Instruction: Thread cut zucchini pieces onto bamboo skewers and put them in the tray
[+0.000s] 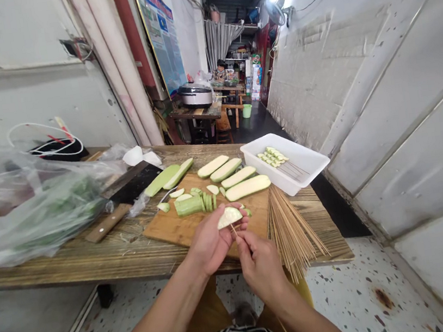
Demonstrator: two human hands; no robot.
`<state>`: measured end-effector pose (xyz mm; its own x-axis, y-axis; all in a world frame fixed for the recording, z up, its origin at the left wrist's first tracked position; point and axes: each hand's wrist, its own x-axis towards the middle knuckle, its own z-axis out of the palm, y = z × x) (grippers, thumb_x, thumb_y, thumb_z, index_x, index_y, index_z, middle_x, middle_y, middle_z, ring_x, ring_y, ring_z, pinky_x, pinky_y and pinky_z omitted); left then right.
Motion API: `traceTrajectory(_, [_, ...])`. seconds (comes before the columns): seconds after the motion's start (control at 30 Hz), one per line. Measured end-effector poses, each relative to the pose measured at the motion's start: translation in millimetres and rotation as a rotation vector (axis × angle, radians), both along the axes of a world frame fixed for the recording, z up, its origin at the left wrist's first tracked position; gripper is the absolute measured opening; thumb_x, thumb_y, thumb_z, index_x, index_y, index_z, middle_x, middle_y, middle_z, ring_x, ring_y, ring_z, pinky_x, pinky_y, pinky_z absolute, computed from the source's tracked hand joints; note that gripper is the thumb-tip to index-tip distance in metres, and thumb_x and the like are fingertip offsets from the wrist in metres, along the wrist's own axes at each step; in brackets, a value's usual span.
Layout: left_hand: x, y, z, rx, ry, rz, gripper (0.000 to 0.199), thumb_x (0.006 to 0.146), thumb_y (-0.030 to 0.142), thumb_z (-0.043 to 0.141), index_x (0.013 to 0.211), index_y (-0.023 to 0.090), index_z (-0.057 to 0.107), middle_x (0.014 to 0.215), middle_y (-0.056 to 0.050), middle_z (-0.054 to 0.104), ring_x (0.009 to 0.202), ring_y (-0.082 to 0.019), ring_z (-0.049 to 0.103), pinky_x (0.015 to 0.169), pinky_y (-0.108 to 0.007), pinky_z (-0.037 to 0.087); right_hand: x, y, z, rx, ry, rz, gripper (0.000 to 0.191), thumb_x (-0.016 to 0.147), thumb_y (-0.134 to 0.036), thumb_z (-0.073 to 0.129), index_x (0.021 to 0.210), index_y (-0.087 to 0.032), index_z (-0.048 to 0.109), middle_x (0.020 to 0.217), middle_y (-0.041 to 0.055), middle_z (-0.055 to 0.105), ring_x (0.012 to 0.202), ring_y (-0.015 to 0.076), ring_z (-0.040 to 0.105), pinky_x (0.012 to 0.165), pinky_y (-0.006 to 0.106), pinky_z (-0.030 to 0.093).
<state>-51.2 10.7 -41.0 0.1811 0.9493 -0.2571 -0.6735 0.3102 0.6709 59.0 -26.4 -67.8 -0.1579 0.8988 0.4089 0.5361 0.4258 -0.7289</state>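
My left hand (211,239) holds a half-round zucchini slice (229,216) between thumb and fingers, over the near edge of a wooden cutting board (168,231). My right hand (259,259) pinches a thin bamboo skewer (234,230), whose upper end meets the slice's lower edge; whether it has pierced the slice I cannot tell. On the board lie a row of cut zucchini slices (190,206) and several zucchini halves (247,187). Right of the board a fan of loose skewers (291,233) overhangs the table's front edge.
A white plastic tub (307,164) with skewered slices (273,156) stands at the right. Left of the board lie a cleaver (135,181), a wooden handle (108,222) and a clear plastic bag (46,207) of greens. A person (221,70) sits far back.
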Motion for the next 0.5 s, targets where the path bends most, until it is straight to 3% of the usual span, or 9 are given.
traceTrajectory(0.5, [1.9, 1.5, -4.5, -0.005, 0.019, 0.019, 0.027, 0.088, 0.021, 0.041, 0.089, 0.006, 0.063, 0.079, -0.013, 0.067, 0.067, -0.015, 0.061, 0.068, -0.026, 0.050, -1.5, 3.8, -3.5, 0.012, -0.049, -0.019, 0.029, 0.088, -0.018, 0.037, 0.077, -0.014, 0.064, 0.056, 0.0023, 0.059, 0.043, 0.0127, 0.050, 0.045, 0.022, 0.030])
